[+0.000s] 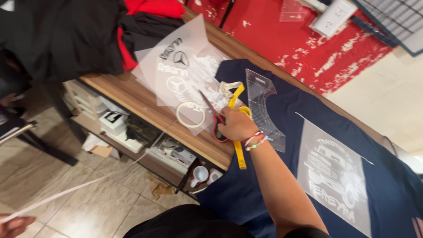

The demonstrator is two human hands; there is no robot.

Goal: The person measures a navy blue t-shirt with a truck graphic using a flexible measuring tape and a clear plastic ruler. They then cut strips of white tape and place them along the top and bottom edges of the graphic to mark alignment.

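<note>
My right hand (237, 124) grips red-handled scissors (214, 119) whose blades point up and to the left over translucent printed film sheets (180, 66) on the wooden table (132, 94). A yellow measuring tape (239, 152) runs under that hand. At the bottom left corner my left hand (15, 225) pinches the end of a long thin white strip (79, 187) that stretches up towards the table edge. A navy T-shirt (286, 145) lies spread on the table with a film sheet carrying a white car design (335, 176) on it.
A clear plastic alignment ruler (263, 103) lies on the shirt's collar area. A white tape ring (190, 114) sits on the films. Black and red garments (66, 35) are piled at the top left. Boxes and a cup (199, 175) fill the shelf below. Tiled floor lies to the left.
</note>
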